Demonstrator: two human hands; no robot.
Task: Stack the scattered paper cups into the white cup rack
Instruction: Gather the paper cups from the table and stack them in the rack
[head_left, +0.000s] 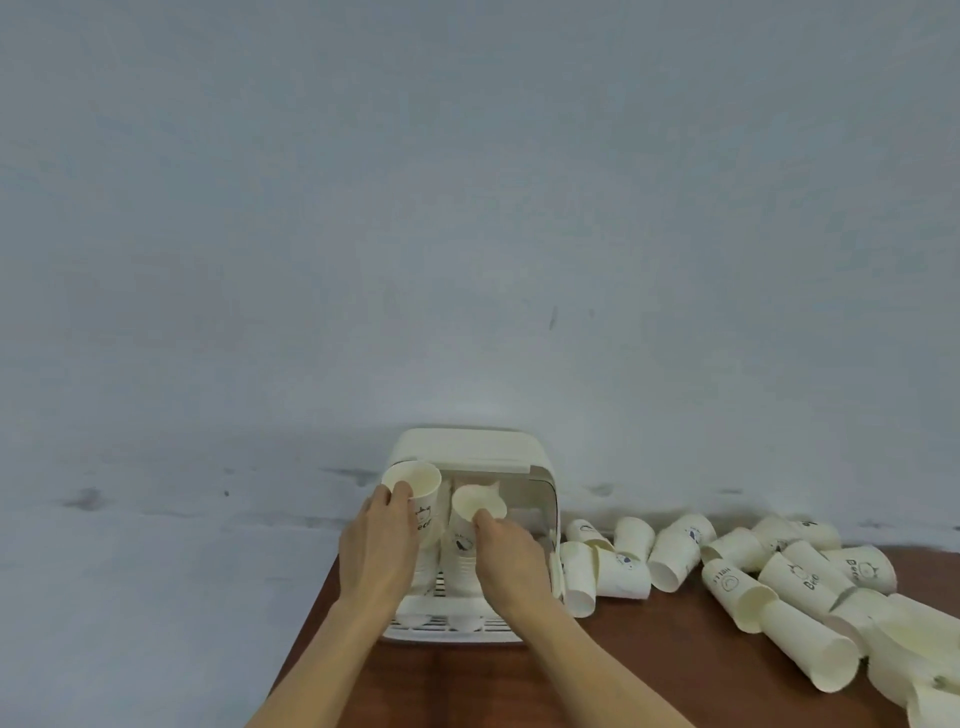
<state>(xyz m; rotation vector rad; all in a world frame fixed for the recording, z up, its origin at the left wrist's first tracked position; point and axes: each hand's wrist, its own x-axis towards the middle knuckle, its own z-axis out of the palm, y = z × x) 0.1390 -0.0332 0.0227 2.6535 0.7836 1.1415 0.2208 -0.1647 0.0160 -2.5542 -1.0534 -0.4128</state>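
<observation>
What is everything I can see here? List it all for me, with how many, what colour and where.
cup rack: one, white, at the table's far edge against the wall, lid up.
cup in left hand: one, cream with dark print, held at the rack's left side.
cup in right hand: one, cream, topping a stack inside the rack.
loose cups: a dozen or more, cream with dark prints, lying on their sides right of the rack.
table: one, reddish-brown wood.
wall: pale grey-blue, scuffed, behind the table.
left hand: grips its cup.
right hand: pinches its cup's rim.
</observation>
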